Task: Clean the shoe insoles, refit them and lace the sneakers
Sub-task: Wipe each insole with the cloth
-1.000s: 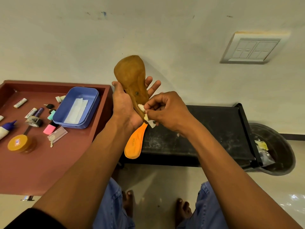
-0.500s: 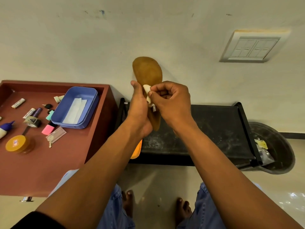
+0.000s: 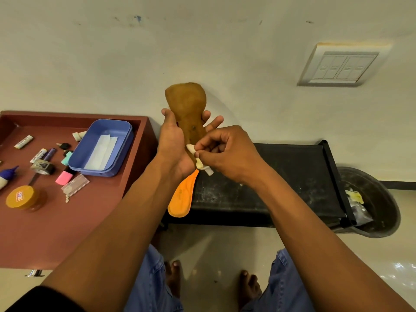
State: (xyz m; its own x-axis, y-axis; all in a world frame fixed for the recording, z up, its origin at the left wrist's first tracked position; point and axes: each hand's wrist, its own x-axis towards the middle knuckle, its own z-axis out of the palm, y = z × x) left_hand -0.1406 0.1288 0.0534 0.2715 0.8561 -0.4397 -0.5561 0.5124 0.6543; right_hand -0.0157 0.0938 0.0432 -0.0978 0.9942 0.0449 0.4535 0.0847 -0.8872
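A shoe insole [image 3: 186, 102] with a brown top face and an orange underside is held upright in front of me. My left hand [image 3: 173, 140] grips its middle, thumb on one edge and fingers behind. My right hand [image 3: 227, 152] pinches a small crumpled white wipe [image 3: 198, 159] against the brown face near the insole's waist. The orange heel end [image 3: 182, 197] hangs below my hands. No sneakers or laces are in view.
A reddish-brown table [image 3: 45, 221] at the left carries a blue tray [image 3: 126, 140] with a white wipe, a tape roll [image 3: 42, 167], a yellow-lidded jar [image 3: 22, 198] and small items. A black bench [image 3: 292, 176] stands ahead, with a black waste tub [image 3: 378, 199] at its right.
My right hand has drawn the wipe down the insole from near the forefoot to the waist. The left hand has turned the insole so the orange heel shows again.
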